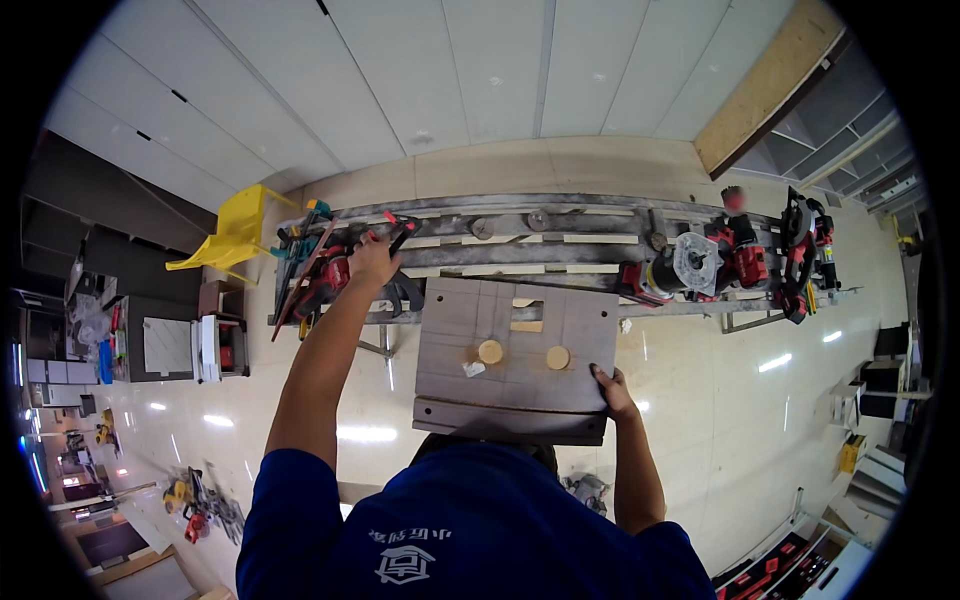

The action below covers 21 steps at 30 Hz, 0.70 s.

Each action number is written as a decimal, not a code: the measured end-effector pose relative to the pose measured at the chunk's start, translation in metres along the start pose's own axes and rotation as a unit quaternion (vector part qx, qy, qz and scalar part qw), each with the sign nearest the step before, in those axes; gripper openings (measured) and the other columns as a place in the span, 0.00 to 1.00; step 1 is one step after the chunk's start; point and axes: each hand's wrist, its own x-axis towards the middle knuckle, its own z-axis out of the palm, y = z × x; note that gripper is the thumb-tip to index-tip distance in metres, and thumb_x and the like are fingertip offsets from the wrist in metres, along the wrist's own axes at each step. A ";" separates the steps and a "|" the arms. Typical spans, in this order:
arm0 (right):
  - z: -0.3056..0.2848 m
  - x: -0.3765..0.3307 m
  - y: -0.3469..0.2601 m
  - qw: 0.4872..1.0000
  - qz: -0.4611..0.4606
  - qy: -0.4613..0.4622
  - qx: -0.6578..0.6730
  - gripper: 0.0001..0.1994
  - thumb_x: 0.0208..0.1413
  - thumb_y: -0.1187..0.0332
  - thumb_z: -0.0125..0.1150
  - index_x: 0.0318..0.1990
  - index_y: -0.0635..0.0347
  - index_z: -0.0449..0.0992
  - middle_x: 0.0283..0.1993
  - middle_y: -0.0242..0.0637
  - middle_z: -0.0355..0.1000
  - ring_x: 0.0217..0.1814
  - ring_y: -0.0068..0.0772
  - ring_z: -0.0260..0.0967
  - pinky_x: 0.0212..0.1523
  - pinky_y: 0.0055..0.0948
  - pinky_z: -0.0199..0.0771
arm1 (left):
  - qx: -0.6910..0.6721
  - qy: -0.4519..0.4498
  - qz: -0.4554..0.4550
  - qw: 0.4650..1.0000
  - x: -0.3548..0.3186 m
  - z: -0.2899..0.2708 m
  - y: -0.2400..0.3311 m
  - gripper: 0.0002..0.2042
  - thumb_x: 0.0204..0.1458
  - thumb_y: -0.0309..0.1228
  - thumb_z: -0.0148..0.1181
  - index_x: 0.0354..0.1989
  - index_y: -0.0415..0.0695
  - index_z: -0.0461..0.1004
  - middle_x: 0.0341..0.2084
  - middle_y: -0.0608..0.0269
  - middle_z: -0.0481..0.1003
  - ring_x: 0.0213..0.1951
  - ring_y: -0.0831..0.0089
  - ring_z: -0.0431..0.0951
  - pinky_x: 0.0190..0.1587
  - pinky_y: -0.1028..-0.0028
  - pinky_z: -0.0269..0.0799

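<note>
My right hand [616, 392] grips the right edge of a grey-brown wooden board [460, 325], thumb on top. The board is tilted against my body. It has a rectangular cutout, dark corner holes, pencil-like lines and two round pale wooden discs [490, 352] on its face; a small whitish scrap lies beside one disc. My left arm stretches to the left part of the slatted workbench [450, 256]. There my left hand [374, 260] closes around a slim red-and-black hand tool [402, 236], its exact kind unclear. Just left of that hand lies a red-and-black power tool [325, 278].
Toward the bench's right end stand a red power tool with a clear round guard [694, 262], a red cordless tool [745, 262] and a circular saw [798, 240]. A yellow chair [225, 240] is beyond the left end. White panels [460, 70] line the far side.
</note>
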 end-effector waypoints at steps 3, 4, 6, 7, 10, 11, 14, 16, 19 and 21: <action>0.003 -0.009 -0.007 1.000 0.017 0.023 0.007 0.22 0.60 0.62 0.63 0.56 0.68 0.70 0.51 0.40 0.74 0.51 0.32 0.71 0.55 0.33 0.71 | 0.006 0.035 0.011 0.999 -0.007 -0.006 0.005 0.24 0.49 0.48 0.63 0.54 0.54 0.71 0.51 0.45 0.68 0.49 0.46 0.76 0.44 0.51 0.77; 0.003 -0.009 -0.007 1.000 0.007 0.022 0.008 0.22 0.60 0.62 0.63 0.56 0.68 0.70 0.51 0.40 0.74 0.51 0.32 0.71 0.55 0.33 0.71 | 0.005 0.046 0.013 0.999 -0.009 -0.010 0.008 0.24 0.49 0.48 0.63 0.53 0.53 0.71 0.50 0.45 0.68 0.48 0.46 0.76 0.43 0.52 0.78; -0.001 -0.013 -0.006 1.000 -0.010 0.021 0.008 0.22 0.60 0.63 0.63 0.56 0.68 0.71 0.51 0.40 0.74 0.51 0.31 0.71 0.55 0.33 0.71 | 0.001 0.062 0.017 0.998 -0.009 -0.015 0.011 0.23 0.48 0.48 0.63 0.51 0.52 0.72 0.49 0.46 0.68 0.47 0.46 0.76 0.41 0.52 0.78; -0.001 -0.016 -0.007 1.000 -0.007 0.023 0.007 0.21 0.60 0.63 0.62 0.56 0.68 0.71 0.51 0.40 0.74 0.51 0.31 0.71 0.55 0.33 0.71 | 0.005 0.070 0.020 0.997 -0.008 -0.017 0.013 0.23 0.47 0.48 0.64 0.50 0.50 0.72 0.48 0.46 0.68 0.46 0.46 0.76 0.39 0.53 0.79; -0.008 -0.021 -0.002 0.999 -0.010 0.030 0.007 0.21 0.60 0.63 0.62 0.55 0.68 0.71 0.51 0.40 0.74 0.51 0.31 0.71 0.55 0.33 0.70 | 0.025 0.116 0.033 0.992 -0.017 -0.032 0.024 0.26 0.47 0.48 0.64 0.52 0.49 0.70 0.47 0.46 0.69 0.46 0.48 0.76 0.38 0.53 0.79; -0.014 -0.023 0.002 1.000 -0.008 0.029 0.009 0.21 0.60 0.63 0.62 0.55 0.67 0.71 0.51 0.40 0.74 0.51 0.31 0.71 0.55 0.33 0.70 | 0.015 0.127 0.054 0.990 -0.015 -0.033 0.023 0.26 0.47 0.49 0.64 0.52 0.50 0.69 0.46 0.47 0.69 0.45 0.48 0.76 0.38 0.53 0.78; -0.010 -0.023 -0.002 0.999 0.000 0.030 0.012 0.21 0.60 0.63 0.62 0.56 0.67 0.71 0.51 0.39 0.74 0.52 0.31 0.71 0.55 0.33 0.70 | -0.034 0.179 0.055 0.982 -0.018 -0.046 0.024 0.26 0.47 0.49 0.63 0.53 0.51 0.69 0.45 0.46 0.69 0.45 0.49 0.77 0.37 0.54 0.78; -0.005 -0.024 -0.005 0.999 0.009 0.045 0.005 0.21 0.60 0.63 0.62 0.56 0.66 0.70 0.51 0.39 0.74 0.52 0.31 0.71 0.55 0.33 0.70 | -0.108 0.189 0.053 0.975 -0.021 -0.068 0.030 0.25 0.48 0.48 0.63 0.53 0.50 0.69 0.44 0.46 0.70 0.44 0.50 0.77 0.37 0.54 0.78; -0.007 -0.021 -0.001 0.999 -0.004 0.040 0.013 0.22 0.60 0.63 0.63 0.57 0.66 0.70 0.52 0.39 0.74 0.52 0.31 0.71 0.55 0.32 0.70 | -0.210 0.235 0.068 0.947 -0.026 -0.101 0.024 0.24 0.50 0.46 0.62 0.51 0.47 0.70 0.41 0.46 0.73 0.42 0.49 0.79 0.41 0.57 0.76; -0.003 -0.017 -0.005 1.000 -0.003 0.027 0.012 0.22 0.60 0.62 0.63 0.57 0.66 0.70 0.52 0.39 0.74 0.52 0.30 0.71 0.55 0.32 0.70 | -0.276 0.280 0.085 0.916 -0.026 -0.113 -0.006 0.22 0.51 0.45 0.61 0.49 0.46 0.72 0.40 0.46 0.76 0.41 0.48 0.79 0.43 0.60 0.75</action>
